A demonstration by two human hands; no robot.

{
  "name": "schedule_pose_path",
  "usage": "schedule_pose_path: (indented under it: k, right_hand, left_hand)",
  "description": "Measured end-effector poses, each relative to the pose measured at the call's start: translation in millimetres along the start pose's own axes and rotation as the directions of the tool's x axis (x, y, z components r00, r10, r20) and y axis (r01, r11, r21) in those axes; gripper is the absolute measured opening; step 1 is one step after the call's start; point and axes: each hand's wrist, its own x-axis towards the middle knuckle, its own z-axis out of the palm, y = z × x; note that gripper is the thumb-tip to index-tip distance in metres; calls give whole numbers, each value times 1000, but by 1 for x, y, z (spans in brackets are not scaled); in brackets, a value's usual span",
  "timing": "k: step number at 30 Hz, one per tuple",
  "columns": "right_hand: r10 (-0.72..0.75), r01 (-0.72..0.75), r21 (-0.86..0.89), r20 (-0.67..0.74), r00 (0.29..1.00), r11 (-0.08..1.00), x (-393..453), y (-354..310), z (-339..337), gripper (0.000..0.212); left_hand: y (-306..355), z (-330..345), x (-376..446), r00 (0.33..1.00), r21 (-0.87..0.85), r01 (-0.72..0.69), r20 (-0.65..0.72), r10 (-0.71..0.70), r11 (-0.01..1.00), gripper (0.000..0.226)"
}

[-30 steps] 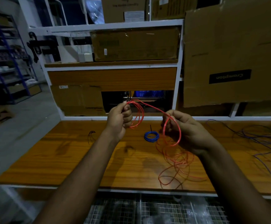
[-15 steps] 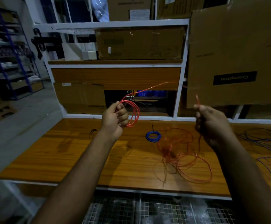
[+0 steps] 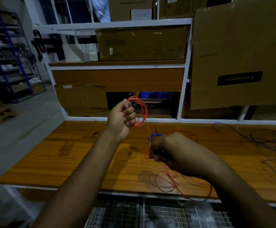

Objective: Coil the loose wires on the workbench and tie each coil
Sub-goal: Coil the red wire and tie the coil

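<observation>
My left hand [image 3: 123, 118] is raised above the wooden workbench [image 3: 78, 155] and grips a small coil of red wire [image 3: 141, 111], its loops hanging to the right of my fist. My right hand [image 3: 170, 149] is low over the bench, blurred, fingers curled around the red wire strand that runs up toward the coil. The loose tail of the red wire [image 3: 170, 185] lies in tangled loops near the front edge. A tied blue coil [image 3: 153, 136] lies on the bench, partly hidden behind my right hand.
Loose purple wire [image 3: 265, 143] sprawls over the right end of the bench. A small dark wire piece [image 3: 95, 134] lies left of my left arm. Cardboard boxes [image 3: 242, 63] fill the shelves behind. A wire mesh rack [image 3: 134, 214] sits below the front edge.
My right hand swept from up at the right down and leftward to the bench, pulling the red strand with it. My left hand kept holding the coil, which has gained a loop.
</observation>
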Motion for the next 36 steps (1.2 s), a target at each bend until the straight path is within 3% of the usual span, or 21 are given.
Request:
schedule_pose_path:
  k: [2,4,7,10,13,21,25,29,31,33,36]
  right_hand:
    - [-144,158,69,-172,974,985,3,-7,-9,13]
    - [-173,260,234,-335,926,937,10,-7,-16,11]
    - [-111,318,390,-469,876,864,25,-2,-19,12]
    - [-1,295,411,-582,813,862,41,4,-21,12]
    - [125,211,381,-691,712,900,53,14,-26,10]
    - [291,-17,353,-740,606,935,60,44,-39,15]
    - [362,-98,372,-753,550,923,59,53,-38,16]
    - [462,-86,491,-725,511,867,57,61,-39,21]
    - [512,-110,535,-698,501,838,55,68,-37,23]
    - [559,-204,549,-623,546,811,52,77,-34,26]
    - [557,-365,532,-258,790,764,41,87,-27,25]
  left_hand:
    - [-3,2,-1,1000,6,12,13,-12,1000,38]
    - [-7,3,0,999,15,38,12,-38,999,38]
    - [-14,5,-4,997,74,74,32,-76,994,36]
    - [-18,15,-12,997,144,51,53,-59,988,37]
    - [-19,28,-20,987,76,103,115,-111,992,39]
    - [-12,32,-30,935,-62,235,288,-208,970,28]
    - [-13,31,-28,926,13,250,290,-243,968,34]
    - [-15,28,-31,896,183,289,295,-333,940,31]
    - [-15,26,-34,876,194,315,319,-363,929,34]
    - [-13,24,-35,874,140,328,330,-356,934,37]
    - [-7,19,-31,900,59,313,301,-316,948,38]
